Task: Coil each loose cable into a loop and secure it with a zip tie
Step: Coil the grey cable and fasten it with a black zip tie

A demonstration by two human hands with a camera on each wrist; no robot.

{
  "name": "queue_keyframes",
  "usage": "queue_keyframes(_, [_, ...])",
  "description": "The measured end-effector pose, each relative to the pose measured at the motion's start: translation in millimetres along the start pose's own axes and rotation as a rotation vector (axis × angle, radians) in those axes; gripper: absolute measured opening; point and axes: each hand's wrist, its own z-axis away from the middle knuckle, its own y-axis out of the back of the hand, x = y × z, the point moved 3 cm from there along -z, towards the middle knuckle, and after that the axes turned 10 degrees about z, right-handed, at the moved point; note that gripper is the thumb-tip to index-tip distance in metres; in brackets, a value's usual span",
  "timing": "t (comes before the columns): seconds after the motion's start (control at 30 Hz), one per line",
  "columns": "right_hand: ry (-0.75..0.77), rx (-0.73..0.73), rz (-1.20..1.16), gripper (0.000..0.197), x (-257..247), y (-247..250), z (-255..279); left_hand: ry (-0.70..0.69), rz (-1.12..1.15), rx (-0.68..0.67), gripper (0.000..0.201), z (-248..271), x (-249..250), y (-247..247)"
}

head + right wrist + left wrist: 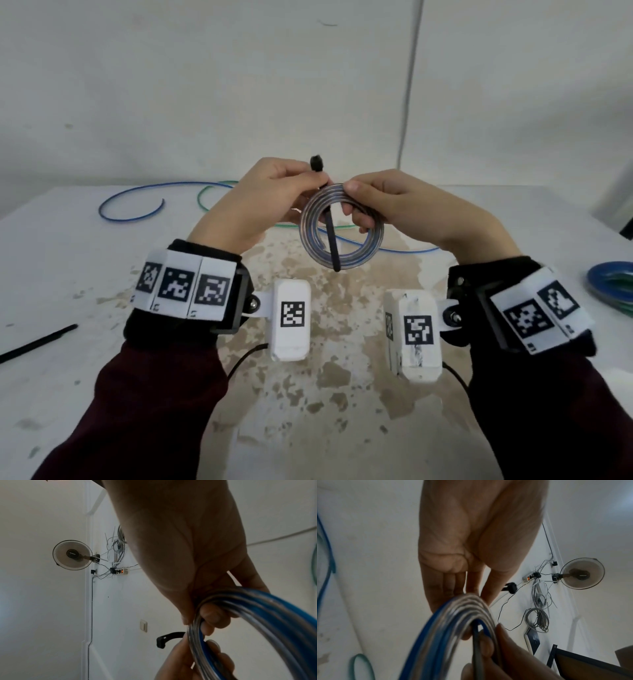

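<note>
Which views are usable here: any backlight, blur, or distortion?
Head: evenly lit and sharp on the coiled cable and zip tie; wide-angle bends the table edge. Left wrist: left hand backlit, coil a close-up blur. Right wrist: right hand a dark silhouette against the bright wall, coil soft, wall fan sharp.
</note>
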Motion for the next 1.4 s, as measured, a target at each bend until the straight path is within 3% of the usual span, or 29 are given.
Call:
queue_keyframes(0.3, [0.04, 0.049, 0.055, 0.036, -13, -5, -1, -0.007, 0.043, -0.029, 0.024, 6, 9, -1])
queue_keyframes(0.5, [-0.12, 0.113, 0.033, 0.03, -8, -11, -2, 0.0, 0.076, -0.06, 0.02, 6, 4, -5])
queue_keyframes(0.77, [-0.133, 0.119, -0.283, 0.027, -11, -11, -2, -0.064, 0.106, 0.079, 0.014, 2, 5, -2])
queue_keyframes(0.9, [0.056, 0.255, 0.039, 0.032, -18, 9, 3, -0.082, 0.159, 0.163, 0.011, 1, 3, 3])
queue_keyframes(1.0, [0.14, 0.178, 0.092, 0.026, -26, 9, 9, -0.105, 0.186, 0.193, 0.012, 0, 4, 6])
queue_keyframes(1.17, [0.163, 0.261, 0.107, 0.004, -37, -2, 5, -0.089, 0.189, 0.155, 0.014, 0, 2, 6])
queue_keyframes(1.4, [0.107, 0.332, 0.093, 0.023, -32, -6, 0, -0.098, 0.16, 0.192, 0.025, -2, 0, 16])
